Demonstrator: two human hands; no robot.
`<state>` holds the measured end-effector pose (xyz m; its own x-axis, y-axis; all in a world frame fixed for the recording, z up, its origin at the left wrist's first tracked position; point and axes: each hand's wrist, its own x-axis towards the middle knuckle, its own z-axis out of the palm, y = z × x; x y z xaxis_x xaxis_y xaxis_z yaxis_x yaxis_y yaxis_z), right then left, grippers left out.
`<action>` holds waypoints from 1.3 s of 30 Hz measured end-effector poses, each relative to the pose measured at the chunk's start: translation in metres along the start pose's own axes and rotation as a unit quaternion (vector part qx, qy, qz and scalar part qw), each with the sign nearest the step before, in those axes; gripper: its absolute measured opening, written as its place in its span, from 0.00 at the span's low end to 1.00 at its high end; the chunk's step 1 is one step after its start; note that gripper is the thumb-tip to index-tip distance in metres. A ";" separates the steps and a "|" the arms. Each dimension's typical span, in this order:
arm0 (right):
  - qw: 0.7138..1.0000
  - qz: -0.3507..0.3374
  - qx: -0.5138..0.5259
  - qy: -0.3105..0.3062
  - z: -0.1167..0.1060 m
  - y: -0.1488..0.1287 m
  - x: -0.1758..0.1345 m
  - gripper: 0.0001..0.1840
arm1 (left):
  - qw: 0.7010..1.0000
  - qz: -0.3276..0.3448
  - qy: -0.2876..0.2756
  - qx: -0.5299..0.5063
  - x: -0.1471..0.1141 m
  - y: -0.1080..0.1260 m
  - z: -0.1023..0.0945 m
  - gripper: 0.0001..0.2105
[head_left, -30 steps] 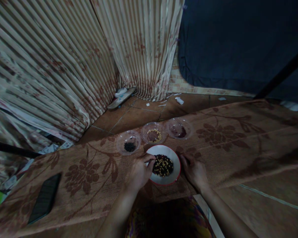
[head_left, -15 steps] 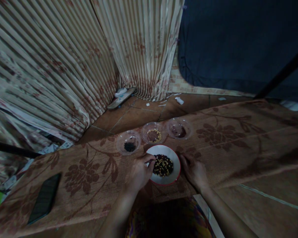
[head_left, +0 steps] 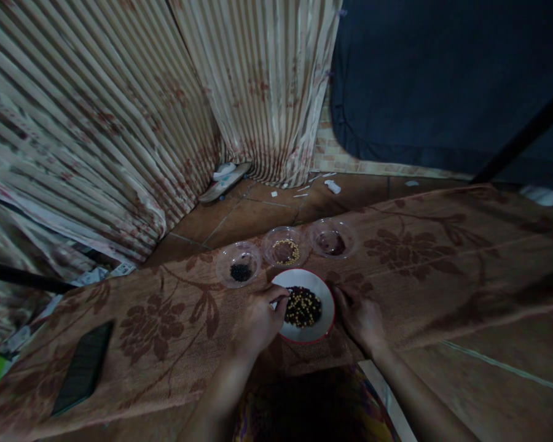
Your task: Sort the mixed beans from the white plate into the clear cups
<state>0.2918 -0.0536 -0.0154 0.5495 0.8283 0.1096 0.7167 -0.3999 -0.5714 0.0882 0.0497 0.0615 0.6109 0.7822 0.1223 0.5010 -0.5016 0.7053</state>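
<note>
A white bowl with a red rim (head_left: 326, 328) holds a mix of dark and yellow grains (head_left: 304, 307). Over its left edge my left hand (head_left: 263, 316) is closed, thumb and fingertips pinched together just above the grains; what they hold, if anything, is too small to see. My right hand (head_left: 362, 319) rests beside the bowl's right rim with its fingers curled in, their tips hidden. Behind the bowl stand three clear plastic bowls: the left one (head_left: 225, 261) has black grains, the middle one (head_left: 270, 245) yellow grains, the right one (head_left: 350, 236) a little dark reddish content.
A brown floral cloth (head_left: 175, 374) covers the long bench. On its left lies a dark phone (head_left: 83, 368). Beyond are a striped curtain (head_left: 258, 92), a skateboard (head_left: 225, 184) and a small white bottle (head_left: 332, 186) on the tiled floor. Dark bars rise at both sides.
</note>
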 end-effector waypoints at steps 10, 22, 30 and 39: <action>1.000 -0.004 -0.004 0.006 0.000 0.000 -0.001 0.20 | 1.000 0.006 -0.007 -0.006 0.000 0.000 0.003 0.08; 1.000 -0.005 -0.003 0.002 -0.001 -0.001 0.000 0.20 | 1.000 0.022 -0.008 0.009 -0.001 0.003 0.001 0.08; 1.000 -0.007 -0.009 0.006 0.000 0.000 0.000 0.20 | 0.998 0.061 -0.028 0.011 0.003 0.005 -0.001 0.10; 1.000 0.001 -0.011 0.006 0.001 0.000 0.000 0.21 | 0.998 0.057 -0.022 -0.002 0.001 0.001 0.002 0.09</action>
<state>0.2913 -0.0532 -0.0163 0.5566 0.8224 0.1179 0.7241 -0.4107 -0.5541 0.0902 0.0499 0.0610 0.6898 0.7033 0.1719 0.4238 -0.5847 0.6918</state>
